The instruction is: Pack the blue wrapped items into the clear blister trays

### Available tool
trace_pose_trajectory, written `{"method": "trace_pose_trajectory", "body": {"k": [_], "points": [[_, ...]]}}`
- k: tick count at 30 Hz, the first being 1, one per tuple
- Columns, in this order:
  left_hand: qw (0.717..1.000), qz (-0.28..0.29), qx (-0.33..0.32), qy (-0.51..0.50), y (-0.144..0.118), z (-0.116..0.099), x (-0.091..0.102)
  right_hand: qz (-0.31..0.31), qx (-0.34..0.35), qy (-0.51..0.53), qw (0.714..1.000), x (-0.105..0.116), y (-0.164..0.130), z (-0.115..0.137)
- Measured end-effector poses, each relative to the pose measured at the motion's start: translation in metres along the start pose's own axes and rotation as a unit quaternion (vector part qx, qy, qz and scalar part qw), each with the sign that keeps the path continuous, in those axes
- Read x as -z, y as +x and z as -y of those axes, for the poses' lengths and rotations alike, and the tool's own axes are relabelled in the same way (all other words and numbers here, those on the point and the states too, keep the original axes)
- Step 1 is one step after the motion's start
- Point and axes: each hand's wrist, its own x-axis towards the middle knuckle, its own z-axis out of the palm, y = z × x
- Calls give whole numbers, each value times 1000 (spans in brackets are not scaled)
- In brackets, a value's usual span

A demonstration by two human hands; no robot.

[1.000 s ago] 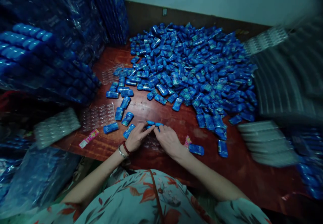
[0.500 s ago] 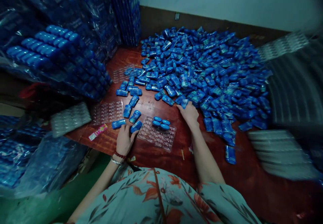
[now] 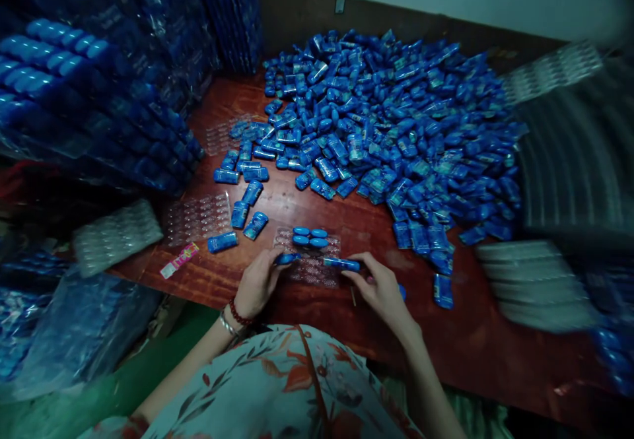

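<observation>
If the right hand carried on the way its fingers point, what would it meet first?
The right hand points left, holding a blue pack over the clear tray. Going straight on, it would probably first meet the pack in the left hand, though depth is unclear.

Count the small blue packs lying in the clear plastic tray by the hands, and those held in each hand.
Small blue oblong packs lying in the clear plastic blister tray: 4
Blue pack held in the left hand: 1
Blue pack held in the right hand: 1
Total: 6
</observation>
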Motion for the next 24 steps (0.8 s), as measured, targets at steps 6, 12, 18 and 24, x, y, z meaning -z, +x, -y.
{"method": "trace_pose_trajectory", "body": {"k": [6, 12, 18, 24], "points": [[985, 41, -129, 110, 21, 8, -17, -28, 133, -144, 980, -37, 12, 8], [956, 162, -177, 171, 31, 0, -8, 65, 176, -344, 920, -36, 16, 32], [948, 169, -189, 195, 33, -2, -17, 136, 176, -400, 889, -34, 27, 63], [978, 76, -151, 119, 22, 11, -26, 158, 180, -399, 885, -40, 36, 68]]}}
